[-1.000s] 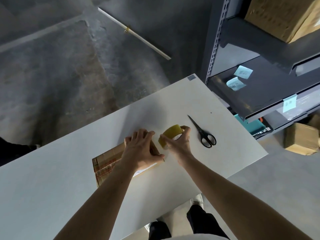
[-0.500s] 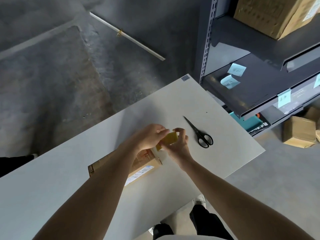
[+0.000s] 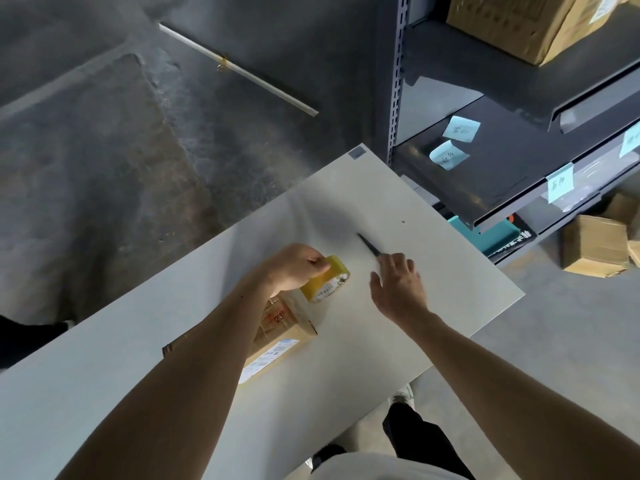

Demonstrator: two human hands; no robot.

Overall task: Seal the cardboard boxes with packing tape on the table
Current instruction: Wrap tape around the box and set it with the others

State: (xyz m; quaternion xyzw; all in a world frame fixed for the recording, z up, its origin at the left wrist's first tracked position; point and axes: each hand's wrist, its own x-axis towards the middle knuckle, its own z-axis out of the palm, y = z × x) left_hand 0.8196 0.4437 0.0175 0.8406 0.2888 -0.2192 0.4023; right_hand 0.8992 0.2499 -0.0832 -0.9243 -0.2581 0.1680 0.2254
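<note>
A small cardboard box with a white label lies on the white table, mostly under my left forearm. My left hand grips a yellow-brown roll of packing tape just beyond the box's far end. My right hand lies with relaxed fingers over the handles of the black scissors. Only the scissors' blades show, pointing away to the upper left.
A grey metal shelf rack with blue sticky notes stands right of the table. Cardboard boxes sit on its top shelf and on the floor. A white rod lies on the concrete floor behind the table.
My right hand let go of the tape roll and moved right onto the scissors. My left hand left the box top and now holds the roll alone.
</note>
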